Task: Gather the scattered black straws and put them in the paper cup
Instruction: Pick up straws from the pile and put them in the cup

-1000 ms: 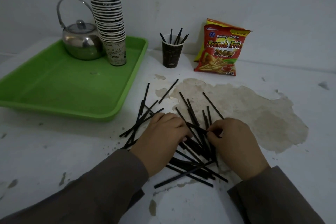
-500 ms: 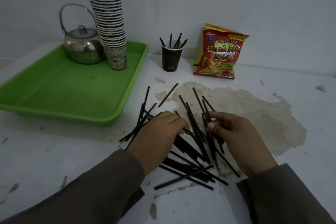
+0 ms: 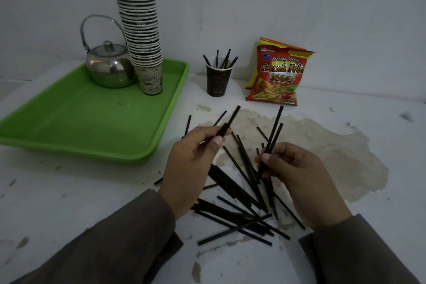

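Two straws (image 3: 272, 134) are pinched upright in the right hand (image 3: 297, 175); one straw (image 3: 227, 124) is gripped by the left hand (image 3: 193, 163). Remaining black straws (image 3: 239, 205) are scattered on the table (image 3: 69, 191) beneath both hands. Several are already stood in the paper cup (image 3: 217, 80), beside the green tray (image 3: 92, 127).

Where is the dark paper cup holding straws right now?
In the head view, the dark paper cup stands near the wall, between the green tray and the snack bag.
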The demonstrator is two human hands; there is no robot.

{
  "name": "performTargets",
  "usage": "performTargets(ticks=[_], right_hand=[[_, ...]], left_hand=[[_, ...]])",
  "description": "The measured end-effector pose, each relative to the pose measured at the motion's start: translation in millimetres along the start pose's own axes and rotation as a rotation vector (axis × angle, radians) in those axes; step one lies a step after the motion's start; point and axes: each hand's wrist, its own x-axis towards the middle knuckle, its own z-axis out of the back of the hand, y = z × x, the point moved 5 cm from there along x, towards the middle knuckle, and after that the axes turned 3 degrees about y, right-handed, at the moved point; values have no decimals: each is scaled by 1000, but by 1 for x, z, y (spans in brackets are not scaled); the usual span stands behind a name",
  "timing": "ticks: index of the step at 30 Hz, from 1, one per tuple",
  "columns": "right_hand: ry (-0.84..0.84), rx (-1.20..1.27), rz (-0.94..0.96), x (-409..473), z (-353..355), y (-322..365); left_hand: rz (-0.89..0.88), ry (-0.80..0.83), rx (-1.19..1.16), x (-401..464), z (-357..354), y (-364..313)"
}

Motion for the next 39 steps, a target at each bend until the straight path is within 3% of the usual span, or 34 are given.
performTargets(ticks=[5, 12, 18, 24, 31, 39], right_hand=[[-33, -127, 80, -4, -6, 6], [-42, -107, 130, 1, -17, 16], [8, -211, 268, 36, -23, 69], [-104, -336, 425, 101, -27, 118], [-253, -287, 366, 188, -32, 134], [-328, -465, 244, 243, -51, 84]], left_hand=[[72, -72, -202, 5, 5, 0], [46, -86, -225, 22, 19, -12], [-31, 28, -82, 60, 27, -35], [-130, 39, 21, 131, 39, -57], [-187, -55, 96, 209, 44, -56], [-133, -94, 424, 248, 31, -8]])
